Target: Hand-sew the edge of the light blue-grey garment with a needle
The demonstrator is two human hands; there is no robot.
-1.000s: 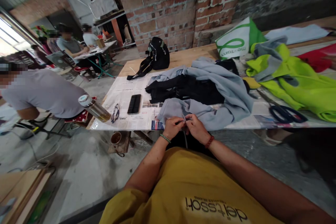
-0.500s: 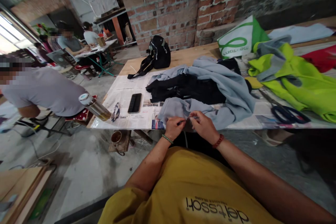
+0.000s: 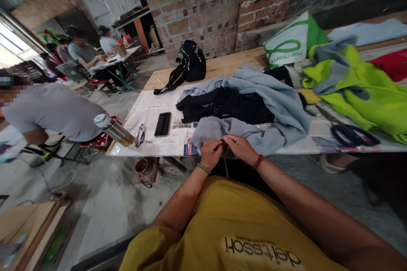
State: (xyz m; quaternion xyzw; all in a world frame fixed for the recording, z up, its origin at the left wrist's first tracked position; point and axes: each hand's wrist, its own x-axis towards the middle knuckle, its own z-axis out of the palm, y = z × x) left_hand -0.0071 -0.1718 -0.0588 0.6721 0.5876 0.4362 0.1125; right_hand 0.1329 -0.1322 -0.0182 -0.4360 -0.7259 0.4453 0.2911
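Note:
At the table's near edge my left hand (image 3: 211, 155) is closed, its fingertips pinching the edge of a grey garment (image 3: 282, 112). My right hand (image 3: 241, 149) meets it from the other side, thumb and fingers pressed together. Whatever lies between the right fingertips is too small and hidden to make out. A thin pale cord (image 3: 226, 167) hangs below the hands. Beyond them, black cloth (image 3: 235, 106) lies on the grey garment.
On the newspaper-covered table (image 3: 148, 112) are a phone (image 3: 163, 124), glasses (image 3: 140, 134), a tilted-looking bottle (image 3: 114, 130) and a black bag (image 3: 193, 61). Scissors (image 3: 351, 134) and a lime garment (image 3: 365, 97) lie right. A seated person (image 3: 57, 108) is at left.
My right hand has moved slightly left and in, so its fingertips now meet those of my left hand. The garments lie as before.

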